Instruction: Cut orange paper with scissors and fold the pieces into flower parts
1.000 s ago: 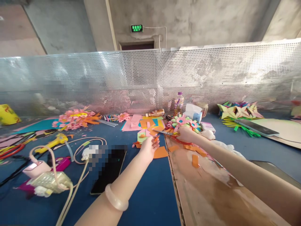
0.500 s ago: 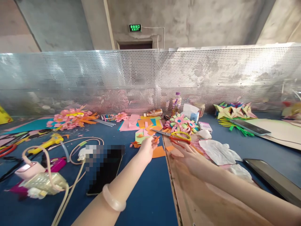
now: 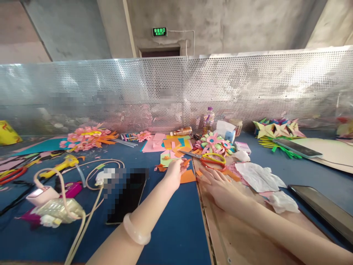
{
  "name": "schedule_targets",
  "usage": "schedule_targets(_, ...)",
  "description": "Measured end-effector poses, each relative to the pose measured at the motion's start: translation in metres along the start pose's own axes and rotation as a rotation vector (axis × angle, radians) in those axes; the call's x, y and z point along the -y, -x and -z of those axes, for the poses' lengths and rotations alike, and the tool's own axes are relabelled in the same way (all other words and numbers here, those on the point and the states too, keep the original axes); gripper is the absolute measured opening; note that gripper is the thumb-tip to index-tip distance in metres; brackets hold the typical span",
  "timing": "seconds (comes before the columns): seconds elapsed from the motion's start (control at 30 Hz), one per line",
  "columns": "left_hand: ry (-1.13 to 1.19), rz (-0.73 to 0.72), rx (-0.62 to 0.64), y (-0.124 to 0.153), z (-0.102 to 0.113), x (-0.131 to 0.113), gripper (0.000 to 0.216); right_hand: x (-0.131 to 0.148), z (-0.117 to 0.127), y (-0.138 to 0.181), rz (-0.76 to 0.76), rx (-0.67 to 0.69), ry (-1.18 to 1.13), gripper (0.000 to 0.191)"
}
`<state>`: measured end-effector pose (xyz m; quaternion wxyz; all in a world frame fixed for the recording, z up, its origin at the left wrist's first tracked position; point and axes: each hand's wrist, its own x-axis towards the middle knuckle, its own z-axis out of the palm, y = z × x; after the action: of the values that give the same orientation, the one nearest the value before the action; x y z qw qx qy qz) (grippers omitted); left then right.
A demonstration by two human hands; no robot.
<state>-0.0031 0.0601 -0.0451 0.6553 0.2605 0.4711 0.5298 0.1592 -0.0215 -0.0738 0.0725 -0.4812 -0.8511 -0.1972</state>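
Observation:
My left hand (image 3: 174, 173) is closed in a pinch on a small orange paper strip (image 3: 186, 161) above the blue table. A pale bangle sits on that wrist. My right hand (image 3: 217, 182) lies flat and open on the brown board (image 3: 234, 235), fingers stretched toward small orange paper pieces. Just beyond its fingertips lie scissors (image 3: 209, 159) with yellow and red handles, untouched. A larger orange paper piece (image 3: 188, 176) rests between the two hands. Paper flowers (image 3: 213, 142) in pink, green and blue sit behind the scissors.
A black phone (image 3: 124, 198) lies left of my left arm, with a glue gun (image 3: 62, 164), cables and a pink device (image 3: 42, 193) further left. Crumpled white tissue (image 3: 257, 176) and a dark tablet (image 3: 322, 209) lie right. A perforated metal screen (image 3: 248, 88) closes the table's far side.
My right hand let go of the scissors, which now lie on the table, and drew back to rest flat on the board. My left hand kept its pinch on the strip.

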Motion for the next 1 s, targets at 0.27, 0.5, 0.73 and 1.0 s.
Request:
schedule_targets(0.27,-0.061,-0.056,0.054,-0.006,0.003,0.005,0.009,-0.015,0.005,0.008,-0.047,-0.006,0.096,0.023)
schedule_targets(0.5,-0.246,-0.182,0.095,0.004,0.001,0.003,0.023,-0.023,0.027,-0.012,-0.407,0.114,-0.084,0.022)
schedule_targets(0.73,-0.411,-0.311,0.252,0.018,-0.005,0.001,0.036,-0.039,0.009,-0.047,-0.497,0.066,-1.118,0.041)
schedule_targets(1.0,-0.424,-0.203,0.373,0.021,-0.006,0.006,0.016,-0.032,0.005,-0.045,-0.562,-0.094,-1.310,0.034)
